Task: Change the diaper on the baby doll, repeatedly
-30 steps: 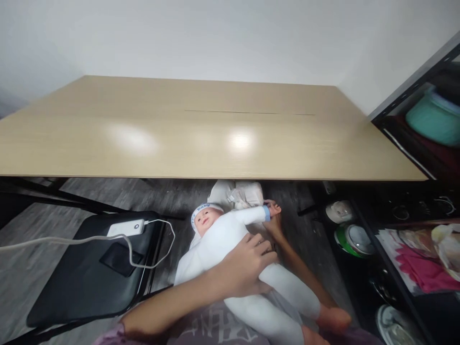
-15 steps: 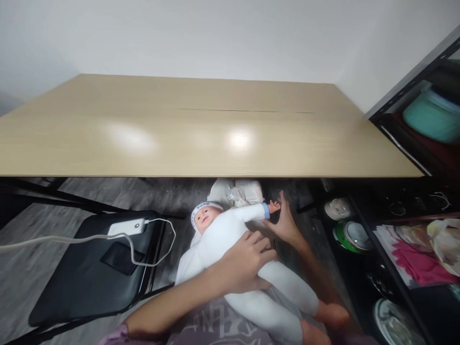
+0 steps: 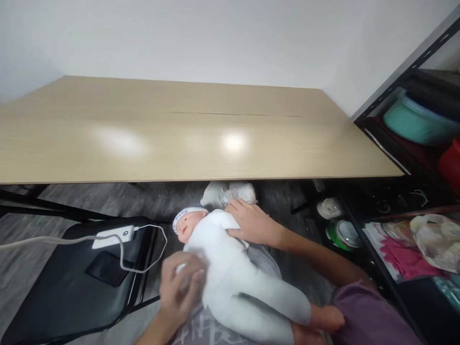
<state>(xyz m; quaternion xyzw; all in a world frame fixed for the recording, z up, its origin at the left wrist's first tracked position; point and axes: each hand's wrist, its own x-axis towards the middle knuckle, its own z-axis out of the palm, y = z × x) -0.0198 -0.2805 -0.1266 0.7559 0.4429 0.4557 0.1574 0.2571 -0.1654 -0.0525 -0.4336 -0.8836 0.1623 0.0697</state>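
Note:
A baby doll (image 3: pixel 215 249) in a white outfit and a white cap with blue lettering lies on my lap, its head to the left and bare feet to the right. My right hand (image 3: pixel 249 223) is wrapped round the doll's far arm near the shoulder, covering much of that arm. At the doll's near side, my left hand (image 3: pixel 181 282) has its fingers curled about the near arm. White cloth shows between those fingers, which are somewhat blurred, and the doll's near hand is hidden.
A wooden table (image 3: pixel 201 158) spans the view ahead. On the left, a black chair (image 3: pixel 72 297) bears a white power bank (image 3: pixel 113 236) with a cable and a dark phone (image 3: pixel 108 268). Black shelves (image 3: pixel 395 297) with containers and a pink cloth (image 3: pixel 406 258) stand on the right.
My left hand has moved from the doll's belly to its near side. My right hand has gone from the doll's far hand to its upper arm. The view has shifted slightly right.

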